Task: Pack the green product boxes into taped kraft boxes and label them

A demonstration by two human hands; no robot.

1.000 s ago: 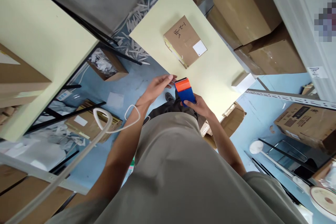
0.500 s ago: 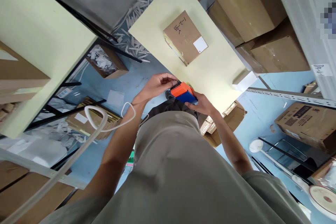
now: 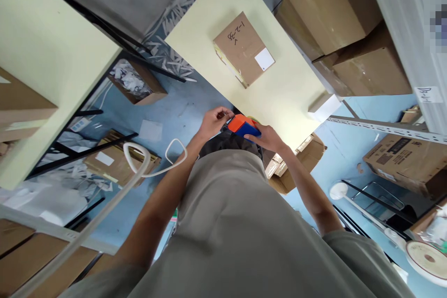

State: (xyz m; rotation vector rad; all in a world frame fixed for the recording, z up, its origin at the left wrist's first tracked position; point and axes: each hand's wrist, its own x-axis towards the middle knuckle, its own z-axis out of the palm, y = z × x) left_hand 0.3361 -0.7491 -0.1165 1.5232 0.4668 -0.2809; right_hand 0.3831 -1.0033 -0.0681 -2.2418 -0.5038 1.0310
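My right hand is wrapped around an orange and blue tape dispenser, thumb along its blue side. A bit of yellow, perhaps the tape roll, shows behind it near my fingers. My left hand is closed in a pinch at the dispenser's left end. Whatever lies between those fingertips is too small to make out. Both hands are in front of my waist, by the near edge of the pale yellow table. On that table, beyond the hands, lies a closed cardboard box with handwriting and a white label.
A small white box sits at the table's right corner. Below it on the floor is an open carton. Large cartons are stacked at the right. A white cable loops near my left arm. Another table stands left.
My left hand has moved slightly right and down, its fingertips now at the dispenser's edge. The dispenser has tilted a little in my right hand. The view has shifted slightly.
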